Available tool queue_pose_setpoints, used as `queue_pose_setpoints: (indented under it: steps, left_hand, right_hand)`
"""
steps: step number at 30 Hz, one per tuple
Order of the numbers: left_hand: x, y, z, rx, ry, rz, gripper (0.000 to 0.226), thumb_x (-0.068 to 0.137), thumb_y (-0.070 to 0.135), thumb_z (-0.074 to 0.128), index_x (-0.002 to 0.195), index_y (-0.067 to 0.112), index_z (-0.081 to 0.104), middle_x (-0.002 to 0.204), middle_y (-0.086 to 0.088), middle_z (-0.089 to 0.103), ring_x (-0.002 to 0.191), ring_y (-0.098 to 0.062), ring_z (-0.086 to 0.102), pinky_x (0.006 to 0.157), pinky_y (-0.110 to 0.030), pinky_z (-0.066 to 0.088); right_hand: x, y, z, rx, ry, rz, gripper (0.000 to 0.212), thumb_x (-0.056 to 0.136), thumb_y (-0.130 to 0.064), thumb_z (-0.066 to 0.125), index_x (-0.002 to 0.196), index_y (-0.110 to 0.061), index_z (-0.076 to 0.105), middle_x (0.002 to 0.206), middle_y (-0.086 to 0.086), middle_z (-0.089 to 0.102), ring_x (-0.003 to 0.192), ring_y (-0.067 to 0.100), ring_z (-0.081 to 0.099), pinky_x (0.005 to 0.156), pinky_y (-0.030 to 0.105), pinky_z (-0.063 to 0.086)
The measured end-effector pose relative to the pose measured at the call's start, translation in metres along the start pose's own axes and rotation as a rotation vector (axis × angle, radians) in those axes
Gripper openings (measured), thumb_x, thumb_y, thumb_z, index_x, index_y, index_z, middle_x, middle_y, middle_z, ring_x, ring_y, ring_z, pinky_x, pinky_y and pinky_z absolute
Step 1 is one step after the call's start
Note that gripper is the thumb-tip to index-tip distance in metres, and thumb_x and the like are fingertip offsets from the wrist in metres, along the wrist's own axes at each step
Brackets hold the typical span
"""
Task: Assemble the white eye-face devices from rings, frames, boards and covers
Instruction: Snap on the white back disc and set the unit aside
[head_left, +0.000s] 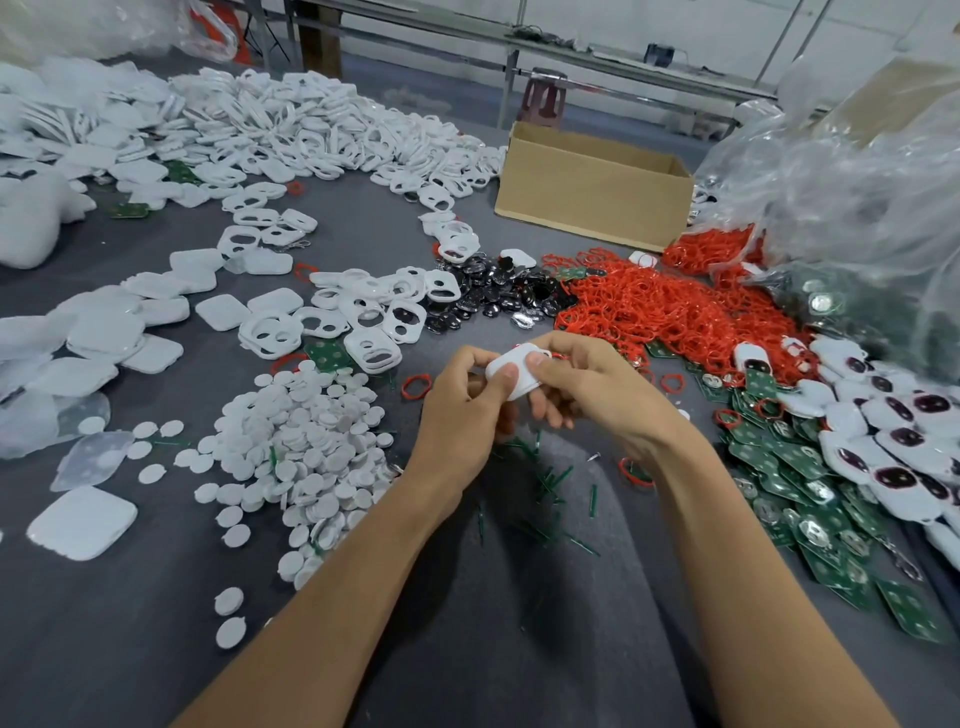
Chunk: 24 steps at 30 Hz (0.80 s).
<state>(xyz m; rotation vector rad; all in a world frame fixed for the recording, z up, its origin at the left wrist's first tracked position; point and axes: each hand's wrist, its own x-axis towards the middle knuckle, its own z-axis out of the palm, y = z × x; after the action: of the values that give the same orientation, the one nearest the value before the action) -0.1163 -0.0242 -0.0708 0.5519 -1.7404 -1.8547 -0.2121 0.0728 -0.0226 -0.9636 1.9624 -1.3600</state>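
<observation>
A: Starting well off to the left of the grip, what's lying there?

B: Flat white rounded-square plastic covers (83, 522) are lying furthest out that way. Nearer in, a heap of small white round discs (306, 447) is spreading just left of the wrists. Up-left of the grip, white plastic frames with two eye holes (374, 351) are piling together.

A: And the hands themselves?

B: The left hand (457, 410) is curling round the left edge of a small white rounded plastic device shell (511, 356), with its thumb pressing on the face. The right hand (597, 389) is pinching the opposite edge, thumb on top and fingers underneath. So both are grasping it, and the piece is hanging between them, raised off the grey table (130, 623).

A: How is it going to handle?

B: I'm judging it light and stiff, thin-walled and smooth, so probably slippery. Taking it by the rims, as both hands are doing, is looking right. Squeezing the middle could be flexing the cover or straining whatever is sitting inside, which I can't see.

A: And to the right of the grip?

B: A tangle of thin red rubbery rings (649, 306) is heaping up-right — green circuit boards (779, 457) are fanning out to the right, and finished white eye-face devices (893, 447) are stacking furthest right.
</observation>
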Motion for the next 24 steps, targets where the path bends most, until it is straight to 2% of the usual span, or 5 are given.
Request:
queue_pose_setpoints:
  steps: [5,11,17,21,24]
  left_hand:
    - [-0.001,0.0,0.001,0.004,0.024,0.0,0.009,0.098,0.018,0.055,0.09,0.016,0.051,0.067,0.002,0.059,0.05,-0.002,0.05,0.052,-0.02,0.041]
    - [-0.001,-0.003,0.0,0.114,0.081,0.078,0.01,0.097,0.025,0.056,0.092,0.017,0.051,0.074,-0.003,0.062,0.057,-0.007,0.047,0.061,-0.028,0.041]
    - [-0.004,-0.002,0.002,-0.008,0.022,0.106,0.017,0.093,0.026,0.064,0.109,0.027,0.06,0.083,-0.001,0.069,0.066,-0.006,0.06,0.062,-0.023,0.052]
    - [-0.001,0.001,-0.001,-0.022,0.027,0.15,0.031,0.086,0.01,0.071,0.113,0.024,0.063,0.095,0.0,0.072,0.079,-0.016,0.069,0.071,-0.035,0.06]
    - [-0.001,0.002,-0.003,-0.022,0.03,0.182,0.031,0.086,0.012,0.071,0.115,0.023,0.064,0.097,-0.004,0.074,0.085,-0.024,0.071,0.072,-0.037,0.06]
  right_hand:
    - [0.003,0.002,0.008,-0.086,0.091,-0.035,0.018,0.099,-0.005,0.045,0.105,0.006,0.058,0.048,0.002,0.048,0.04,0.007,0.035,0.043,0.016,0.029]
    - [0.008,0.004,0.015,-0.198,0.205,-0.025,0.013,0.098,-0.01,0.048,0.097,-0.012,0.061,0.052,-0.001,0.047,0.049,0.011,0.038,0.054,0.026,0.03]
    - [0.005,-0.005,0.011,0.128,0.179,0.036,0.02,0.096,-0.001,0.046,0.108,-0.009,0.06,0.043,0.0,0.046,0.035,0.005,0.039,0.038,0.012,0.031]
    - [0.003,-0.003,0.006,0.125,0.096,-0.04,0.026,0.102,-0.007,0.038,0.116,-0.004,0.059,0.058,0.01,0.051,0.045,0.01,0.042,0.046,0.016,0.034]
    - [0.001,0.001,0.001,0.182,0.035,-0.099,0.028,0.103,-0.008,0.035,0.12,-0.006,0.057,0.077,0.016,0.054,0.057,0.012,0.047,0.055,0.021,0.038]
